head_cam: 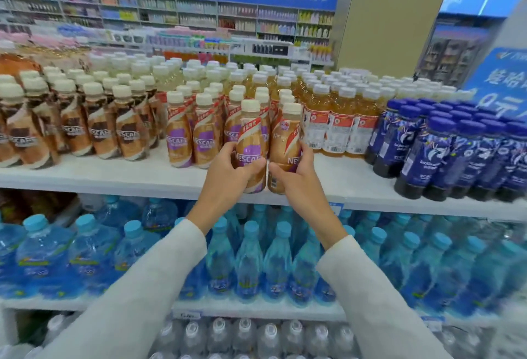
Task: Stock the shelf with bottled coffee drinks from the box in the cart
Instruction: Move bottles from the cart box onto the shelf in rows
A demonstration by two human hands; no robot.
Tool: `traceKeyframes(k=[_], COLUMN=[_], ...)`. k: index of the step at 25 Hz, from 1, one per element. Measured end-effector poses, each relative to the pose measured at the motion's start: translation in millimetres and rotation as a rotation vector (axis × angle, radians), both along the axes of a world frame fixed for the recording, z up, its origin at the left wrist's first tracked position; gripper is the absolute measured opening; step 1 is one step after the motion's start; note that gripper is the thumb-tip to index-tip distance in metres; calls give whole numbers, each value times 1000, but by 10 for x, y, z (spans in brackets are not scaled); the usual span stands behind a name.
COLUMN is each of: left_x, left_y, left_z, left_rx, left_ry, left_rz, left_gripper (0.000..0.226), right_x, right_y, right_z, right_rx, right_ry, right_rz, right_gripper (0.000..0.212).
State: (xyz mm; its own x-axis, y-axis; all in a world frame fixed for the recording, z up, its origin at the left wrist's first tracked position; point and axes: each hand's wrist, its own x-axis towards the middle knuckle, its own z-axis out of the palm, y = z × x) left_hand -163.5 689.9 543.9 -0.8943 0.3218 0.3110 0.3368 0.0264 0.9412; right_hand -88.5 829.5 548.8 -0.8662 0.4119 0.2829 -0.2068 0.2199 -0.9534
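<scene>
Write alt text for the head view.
The left hand grips one Nescafé bottle and the right hand a second Nescafé bottle, side by side at the front edge of the top shelf. Matching purple-label rows stand behind; orange drinks and dark-blue bottles right, blue-capped water bottles below.

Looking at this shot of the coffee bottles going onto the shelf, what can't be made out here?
Head view only:
- The cart and box: outside the frame.
- The left bottle and right bottle: labels partly covered by the left hand and right hand.
- The price tag: blurred, unreadable.
- Goods on the far shelves: too small, blurred.
- The blue sign: cut off by the right edge.
</scene>
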Motion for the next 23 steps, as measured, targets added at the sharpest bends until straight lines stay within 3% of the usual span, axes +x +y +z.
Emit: traceKeyframes(k=[9,14,19,23], left_x=[-295,-258,-281,-270], left_y=[84,-29,-74,-49], left_z=[-265,-334,-357,-375], left_rx=[-83,-47,-65,-63], left_ry=[101,53,90,122], left_rz=[17,-21,74,124], left_gripper=[58,80,66,68], right_x=[-303,-237,-199,-249], right_y=[61,279,396,232], right_z=[-249,-294,-210,-280], right_rx=[100,25,119,257], right_ry=[-4,-78,-106,-66], right_rz=[-36,17,7,-160], right_gripper=[75,94,64,68])
